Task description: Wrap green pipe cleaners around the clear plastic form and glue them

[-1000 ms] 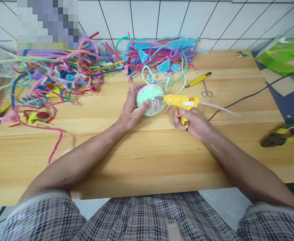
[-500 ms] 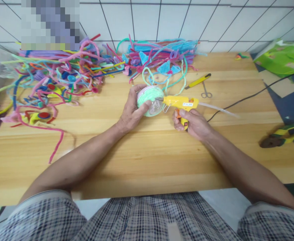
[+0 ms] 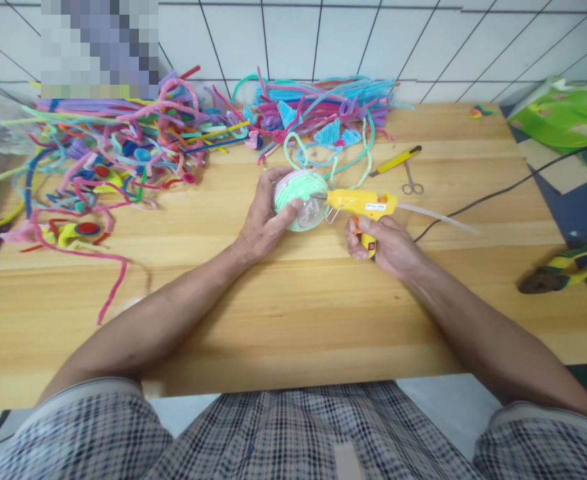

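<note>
Between the earlier pictures and the present one, almost nothing is changed: only a very small shift of the whole view is noticed, and the same pose is kept by both hands. In the middle of the frame, a ball (image 3: 299, 189) is held above the bench (image 3: 283, 333). It is gripped by the left hand (image 3: 264, 223), with the thumb laid across its near side and the other fingers placed behind it. The upper left part of the ball is covered by pale green and lilac strands, while its lower right part is left clear.

The handle of a yellow glue gun (image 3: 356, 199) is gripped by the right hand (image 3: 391, 247). The nozzle (image 3: 318, 196) is directed to the left, at the border between the strands and the clear part; whether it is touched by the ball cannot be told exactly. Whether the orange trigger (image 3: 355, 225) is pressed, or glue is released, also cannot be seen.

From this steadiness it is judged that one spot is being attended to, and that the covering is not yet finished. A yellow cutter (image 3: 396, 161) and scissors (image 3: 413, 183) are left lying at the upper right, apart from both hands.
</note>
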{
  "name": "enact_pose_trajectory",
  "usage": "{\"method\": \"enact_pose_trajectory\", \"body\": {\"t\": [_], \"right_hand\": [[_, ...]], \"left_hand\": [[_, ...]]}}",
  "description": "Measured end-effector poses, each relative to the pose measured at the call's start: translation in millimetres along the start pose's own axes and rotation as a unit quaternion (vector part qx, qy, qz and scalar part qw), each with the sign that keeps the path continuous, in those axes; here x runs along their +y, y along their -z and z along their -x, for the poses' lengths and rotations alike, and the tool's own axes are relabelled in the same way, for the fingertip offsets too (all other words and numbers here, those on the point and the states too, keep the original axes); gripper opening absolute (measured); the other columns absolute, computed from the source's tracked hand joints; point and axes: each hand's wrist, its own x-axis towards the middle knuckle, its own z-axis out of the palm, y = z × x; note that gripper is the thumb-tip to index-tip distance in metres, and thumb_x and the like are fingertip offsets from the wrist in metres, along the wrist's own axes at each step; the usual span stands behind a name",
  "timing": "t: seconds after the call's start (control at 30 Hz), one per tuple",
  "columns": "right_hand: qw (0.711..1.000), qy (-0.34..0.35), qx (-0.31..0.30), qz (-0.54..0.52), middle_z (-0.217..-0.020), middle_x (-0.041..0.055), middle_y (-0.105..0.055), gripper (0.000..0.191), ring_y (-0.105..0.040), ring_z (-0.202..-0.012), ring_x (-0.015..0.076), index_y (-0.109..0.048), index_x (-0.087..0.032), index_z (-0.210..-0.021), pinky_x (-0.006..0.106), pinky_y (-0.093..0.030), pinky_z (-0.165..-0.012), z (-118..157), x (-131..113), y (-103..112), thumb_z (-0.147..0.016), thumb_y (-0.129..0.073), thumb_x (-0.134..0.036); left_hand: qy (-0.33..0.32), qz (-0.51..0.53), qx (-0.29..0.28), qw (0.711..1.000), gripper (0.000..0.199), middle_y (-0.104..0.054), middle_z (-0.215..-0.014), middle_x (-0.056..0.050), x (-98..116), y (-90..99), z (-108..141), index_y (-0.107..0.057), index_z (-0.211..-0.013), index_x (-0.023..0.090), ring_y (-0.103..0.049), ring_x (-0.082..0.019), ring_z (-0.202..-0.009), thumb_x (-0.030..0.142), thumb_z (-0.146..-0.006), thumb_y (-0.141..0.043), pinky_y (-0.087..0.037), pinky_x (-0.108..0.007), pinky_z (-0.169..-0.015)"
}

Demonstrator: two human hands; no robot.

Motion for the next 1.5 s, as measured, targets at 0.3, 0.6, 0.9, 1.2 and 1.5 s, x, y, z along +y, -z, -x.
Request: {"method": "enact_pose_trajectory", "body": {"t": [0.3, 0.6, 0.9, 1.2, 1.5], "right_hand": [[1.0, 0.003, -0.005, 0.011, -0.071, -0.0034, -0.065, 0.061, -0.052, -0.05, 0.0074, -0.071, -0.019, -0.078, 0.028, -0.044, -0.052, -0.1, -0.3, 0.8, -0.077, -0.105, -0.071], [1.0, 0.005, -0.005, 0.012, -0.071, -0.0032, -0.065, 0.06, -0.052, -0.05, 0.008, -0.071, -0.02, -0.078, 0.029, -0.043, -0.052, -0.4, -0.4, -0.3, -0.077, -0.104, -0.07], [1.0, 0.014, -0.004, 0.009, -0.073, -0.0021, -0.069, 0.058, -0.054, -0.051, 0.0083, -0.075, -0.019, -0.082, 0.029, -0.044, -0.053, 0.1, 0.2, 0.7, -0.079, -0.104, -0.069], [1.0, 0.003, 0.003, 0.006, -0.07, -0.0034, -0.064, 0.061, -0.054, -0.051, 0.008, -0.073, -0.019, -0.077, 0.028, -0.045, -0.053, 0.0, -0.1, -0.2, -0.075, -0.107, -0.07], [1.0, 0.018, -0.002, 0.004, -0.075, -0.0015, -0.073, 0.058, -0.056, -0.049, 0.0081, -0.078, -0.019, -0.082, 0.028, -0.044, -0.053, -0.8, 0.4, 1.0, -0.075, -0.106, -0.069]], "left_hand": [[-0.001, 0.009, -0.004, 1.0, 0.062, -0.062, -0.157, -0.01, -1.1, -0.6, -0.5, -0.047, -0.161, 0.033, -0.067, -0.032, -0.144, 0.068, -0.115, -0.066, -0.055, -0.053, -0.132], [-0.001, 0.007, -0.005, 1.0, 0.063, -0.062, -0.157, -0.011, -1.9, -0.2, -0.4, -0.047, -0.162, 0.033, -0.065, -0.033, -0.147, 0.069, -0.115, -0.065, -0.052, -0.056, -0.136], [-0.005, 0.004, -0.004, 1.0, 0.063, -0.062, -0.158, -0.011, -2.8, -0.3, -0.1, -0.046, -0.162, 0.033, -0.063, -0.034, -0.15, 0.07, -0.115, -0.065, -0.05, -0.058, -0.139], [0.003, 0.011, 0.001, 1.0, 0.063, -0.062, -0.158, -0.01, -4.2, -1.3, 0.5, -0.047, -0.162, 0.035, -0.066, -0.034, -0.147, 0.071, -0.113, -0.066, -0.055, -0.055, -0.133], [0.005, 0.004, -0.009, 1.0, 0.065, -0.062, -0.158, -0.01, -1.3, 0.5, -0.1, -0.046, -0.162, 0.033, -0.066, -0.034, -0.148, 0.073, -0.114, -0.064, -0.051, -0.057, -0.136]]}}
